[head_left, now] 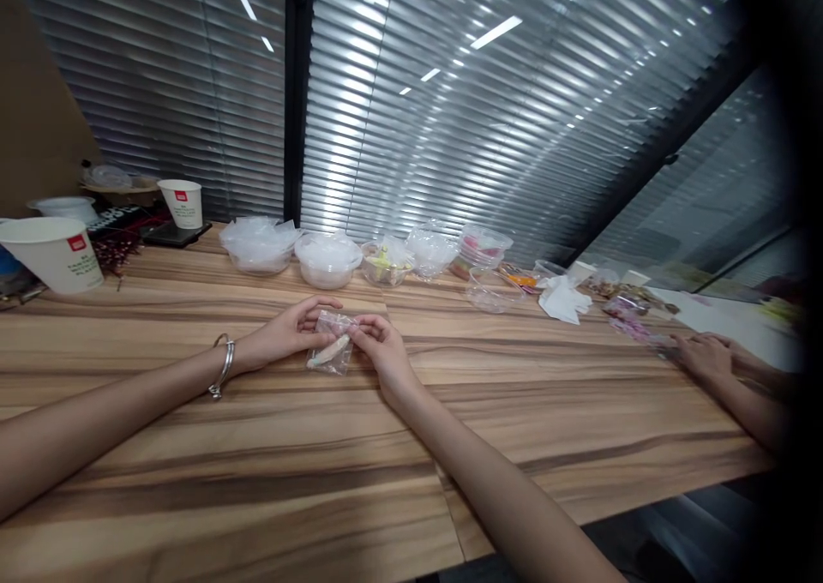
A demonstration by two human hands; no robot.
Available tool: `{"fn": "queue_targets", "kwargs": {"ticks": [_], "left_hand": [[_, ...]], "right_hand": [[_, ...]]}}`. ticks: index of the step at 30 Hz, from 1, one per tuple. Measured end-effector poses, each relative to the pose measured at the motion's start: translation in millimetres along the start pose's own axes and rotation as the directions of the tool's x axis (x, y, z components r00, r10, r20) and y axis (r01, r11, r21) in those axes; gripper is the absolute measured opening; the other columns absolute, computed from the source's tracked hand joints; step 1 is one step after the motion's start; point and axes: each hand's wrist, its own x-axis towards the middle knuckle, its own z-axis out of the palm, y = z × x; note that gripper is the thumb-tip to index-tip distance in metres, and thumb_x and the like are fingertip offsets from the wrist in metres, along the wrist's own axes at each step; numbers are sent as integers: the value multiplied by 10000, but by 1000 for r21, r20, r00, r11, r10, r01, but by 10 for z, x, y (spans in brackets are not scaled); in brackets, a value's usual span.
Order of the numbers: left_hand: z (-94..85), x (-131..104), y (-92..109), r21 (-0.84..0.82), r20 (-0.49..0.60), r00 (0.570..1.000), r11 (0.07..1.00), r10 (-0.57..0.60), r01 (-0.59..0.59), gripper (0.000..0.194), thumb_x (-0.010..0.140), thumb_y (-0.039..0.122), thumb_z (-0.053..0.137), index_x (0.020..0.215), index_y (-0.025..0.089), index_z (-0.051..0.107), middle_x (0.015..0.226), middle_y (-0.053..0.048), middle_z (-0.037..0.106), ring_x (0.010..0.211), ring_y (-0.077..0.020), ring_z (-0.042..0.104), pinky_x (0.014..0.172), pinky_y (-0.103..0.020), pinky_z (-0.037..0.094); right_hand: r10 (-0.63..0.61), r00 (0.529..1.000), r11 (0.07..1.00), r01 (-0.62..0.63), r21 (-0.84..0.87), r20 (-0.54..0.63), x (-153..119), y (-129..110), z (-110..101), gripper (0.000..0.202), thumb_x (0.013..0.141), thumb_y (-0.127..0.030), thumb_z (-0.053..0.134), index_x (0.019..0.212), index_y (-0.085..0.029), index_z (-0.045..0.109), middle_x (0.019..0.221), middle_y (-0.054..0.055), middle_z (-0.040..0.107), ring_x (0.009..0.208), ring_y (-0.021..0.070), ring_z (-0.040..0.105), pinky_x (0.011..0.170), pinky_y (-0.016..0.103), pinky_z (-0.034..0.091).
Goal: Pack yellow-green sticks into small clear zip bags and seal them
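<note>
Over the middle of the wooden table, a small clear plastic bag [333, 365] lies between my two hands. Inside it is a pale, long, thin piece [329, 353] whose kind I cannot make out. My left hand [287, 334], with a silver bangle at the wrist, pinches the bag's left side between thumb and fingers. The thumb and fingers of my right hand [384, 349] are closed on its upper right edge. Both hands are low, near the tabletop [257, 454].
Along the blinds stand plastic bowls [329, 261], a tub with yellow bits [386, 264] and a clear cup [492, 291]. Paper cups [61, 257] are at left. White tissue [564, 300] lies to the right, near another person's hands [704, 356].
</note>
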Motion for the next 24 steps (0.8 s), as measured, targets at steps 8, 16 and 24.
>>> {"fn": "queue_targets", "kwargs": {"ticks": [8, 16, 24], "left_hand": [[-2, 15, 14, 103, 18, 1000, 995, 2, -4, 410, 774, 347, 606, 1144, 196, 517, 981, -51, 636, 933, -185, 587, 838, -321, 457], [-28, 26, -47, 257, 114, 993, 966, -3, -27, 318, 771, 370, 603, 1026, 180, 601, 968, -48, 640, 905, -190, 577, 829, -324, 456], [-29, 12, -28, 205, 90, 996, 978, 4, -22, 323, 791, 368, 590, 1049, 175, 581, 921, -45, 629, 858, -169, 584, 804, -310, 463]], "right_hand": [[-59, 984, 998, 62, 13, -168, 31, -33, -74, 234, 623, -302, 707, 777, -194, 569, 658, -16, 563, 604, 114, 486, 558, 222, 377], [-61, 971, 996, 74, 46, -231, 65, -37, -115, 185, 612, -241, 680, 727, -199, 542, 629, -35, 523, 582, 107, 440, 553, 223, 342], [-8, 978, 992, 33, 118, -210, 59, -44, -121, 178, 593, -185, 660, 732, -198, 549, 676, -36, 551, 576, 101, 447, 545, 225, 342]]}}
